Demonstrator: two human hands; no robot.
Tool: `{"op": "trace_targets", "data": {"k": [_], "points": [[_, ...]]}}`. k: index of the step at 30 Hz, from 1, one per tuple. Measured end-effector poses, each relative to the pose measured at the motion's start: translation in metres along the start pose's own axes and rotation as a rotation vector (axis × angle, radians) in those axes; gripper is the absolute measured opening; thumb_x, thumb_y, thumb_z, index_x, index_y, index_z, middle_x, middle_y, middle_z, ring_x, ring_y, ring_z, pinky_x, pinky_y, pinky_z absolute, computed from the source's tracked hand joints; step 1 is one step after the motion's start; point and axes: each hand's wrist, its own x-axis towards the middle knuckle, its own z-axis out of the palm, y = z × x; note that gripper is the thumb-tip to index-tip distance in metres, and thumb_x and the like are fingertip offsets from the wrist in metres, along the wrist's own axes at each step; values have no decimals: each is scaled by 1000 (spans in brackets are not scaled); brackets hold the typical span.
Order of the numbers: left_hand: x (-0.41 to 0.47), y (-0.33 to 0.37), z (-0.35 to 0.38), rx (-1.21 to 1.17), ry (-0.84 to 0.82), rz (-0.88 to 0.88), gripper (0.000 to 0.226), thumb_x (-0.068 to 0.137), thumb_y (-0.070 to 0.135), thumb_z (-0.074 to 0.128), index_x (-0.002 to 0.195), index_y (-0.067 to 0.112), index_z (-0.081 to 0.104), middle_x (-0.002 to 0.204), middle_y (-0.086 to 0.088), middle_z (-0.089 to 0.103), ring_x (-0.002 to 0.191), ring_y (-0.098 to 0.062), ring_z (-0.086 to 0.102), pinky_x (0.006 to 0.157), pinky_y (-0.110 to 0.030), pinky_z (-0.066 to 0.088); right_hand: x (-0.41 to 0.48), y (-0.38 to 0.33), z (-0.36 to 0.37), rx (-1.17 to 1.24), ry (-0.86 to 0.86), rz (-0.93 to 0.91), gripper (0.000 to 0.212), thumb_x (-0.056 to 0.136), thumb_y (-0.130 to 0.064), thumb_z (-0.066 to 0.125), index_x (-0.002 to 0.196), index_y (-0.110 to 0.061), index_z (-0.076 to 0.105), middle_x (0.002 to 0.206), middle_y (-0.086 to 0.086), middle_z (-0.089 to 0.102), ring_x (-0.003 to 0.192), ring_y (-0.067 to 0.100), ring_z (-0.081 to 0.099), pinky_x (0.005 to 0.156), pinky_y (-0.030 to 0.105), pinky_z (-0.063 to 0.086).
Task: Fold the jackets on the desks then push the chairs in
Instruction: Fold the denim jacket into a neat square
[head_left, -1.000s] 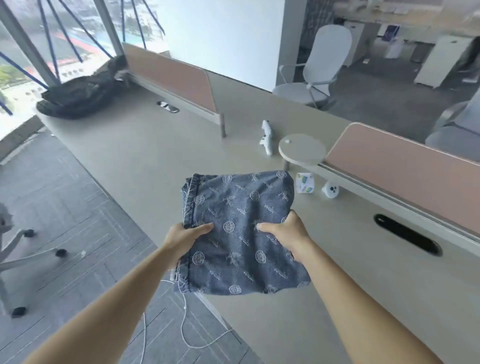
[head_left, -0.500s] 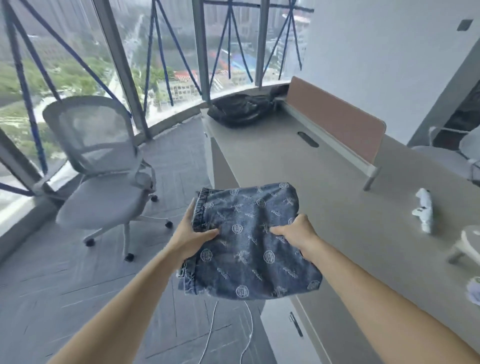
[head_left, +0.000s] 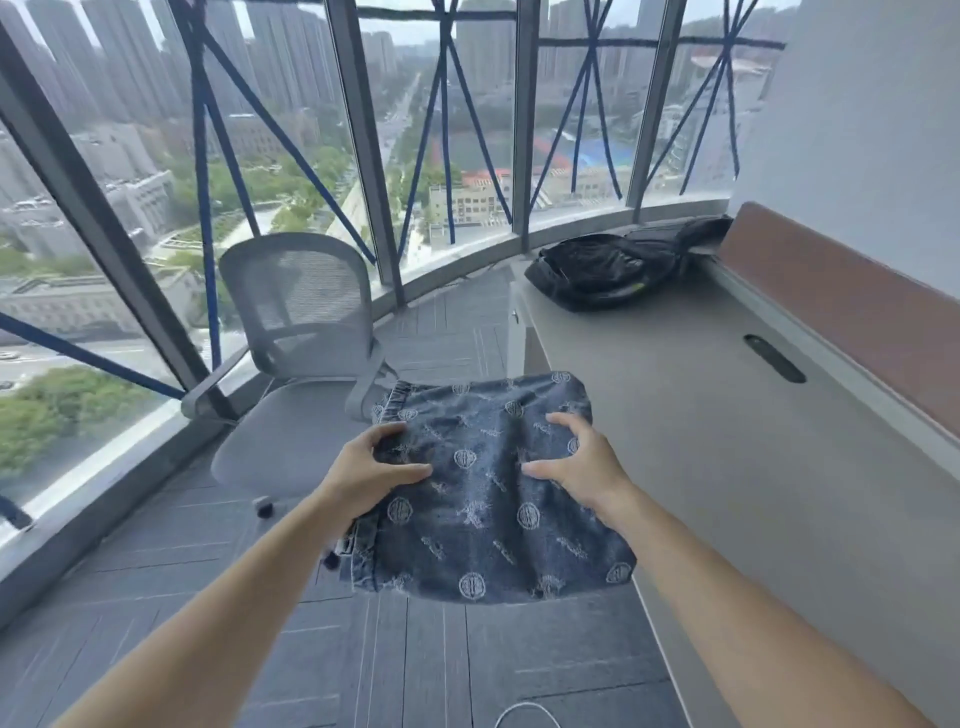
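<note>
Denim jacket (head_left: 493, 499) sits in the lower middle of the frame, folded into a thick, roughly square pad and held up in front of the person. Its cloth is mid-blue and coarse, scattered with pale round emblems and small script marks, and a stitched seam runs down its left edge. The left hand (head_left: 371, 470) grips the left side, thumb lying across the top and fingers curled onto the cloth. The right hand (head_left: 579, 462) grips the right side in the same way, fingers bent and spread. Both bare forearms reach in from the bottom corners.

The jacket's right part overlaps the left edge of a desk (head_left: 727, 467); whether it touches the desk cannot be told. That desk has a smooth, matt grey top running up the right of the frame, with a dark oval cable slot (head_left: 774, 358) and a brownish-pink divider panel (head_left: 841, 317) along its far side. At the desk's far end, upper right, lies a black jacket (head_left: 608, 273), shiny and crumpled.

Left of centre stands a chair (head_left: 296, 317) with a rounded grey mesh back, a padded seat and castors, well apart from the desk. Grey carpet tiles (head_left: 156, 571) cover the floor. Curved windows (head_left: 291, 130) behind carry crossed blue tape. A thin white cable (head_left: 524, 714) loops at the bottom edge.
</note>
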Motion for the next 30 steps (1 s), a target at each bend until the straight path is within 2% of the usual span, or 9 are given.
{"op": "trace_targets", "data": {"k": [5,9,14,16,18,19,23,27,30], "points": [[111,6,-35,15,5,13,74,66,22,93,130,30,58,118,2,64,95,-19,69,88,-38,58,109,-28,35,-36,12,5,75,71,-25,89,137,-31,53,132,0,51,87,7,52,75,23,43],[213,31,-65,78,-31,69,78,63,31,94,131,34,57,117,4,62,100,-20,67,92,-40,56,196,-55,53,-31,77,40,75,70,-25,90,135,-31,54,138,-3,47,114,16,49,88,29,41],[324,81,-77,119,-145,155,79,65,31,93,134,31,55,116,9,55,106,-17,60,98,-35,51,284,-85,45,-28,197,90,74,70,-25,89,135,-31,54,128,-7,46,113,16,50,87,30,41],[369,101,-72,141,-199,187,81,67,29,92,137,30,53,120,8,53,110,-18,57,100,-35,49,317,-89,34,-14,241,121,74,70,-26,89,135,-33,54,124,-4,49,96,17,57,78,29,44],[416,120,-59,159,-243,218,81,67,26,92,138,30,52,120,9,51,110,-17,55,97,-32,48,352,-89,21,17,289,146,72,71,-27,89,134,-35,54,117,2,55,73,11,53,64,27,43],[441,129,-50,171,-263,231,82,67,26,92,138,31,51,121,9,50,109,-16,54,94,-30,47,372,-87,14,32,312,155,71,72,-26,88,134,-35,54,117,3,55,73,8,52,64,27,43],[547,170,-5,224,-338,271,82,66,24,93,137,33,51,123,6,49,108,-17,52,89,-29,46,457,-72,-19,102,413,176,70,75,-23,87,136,-33,54,121,-4,46,104,15,51,83,31,42],[654,222,52,319,-406,311,84,65,25,93,138,34,51,124,4,51,113,-21,55,101,-40,49,549,-48,-60,185,491,226,69,76,-20,86,136,-32,54,123,-1,46,106,18,50,85,32,41],[724,263,88,368,-453,340,84,66,26,92,138,35,50,121,4,53,107,-19,56,91,-33,50,614,-37,-93,240,543,252,66,76,-18,85,134,-31,55,125,4,49,107,21,52,86,32,42]]}}
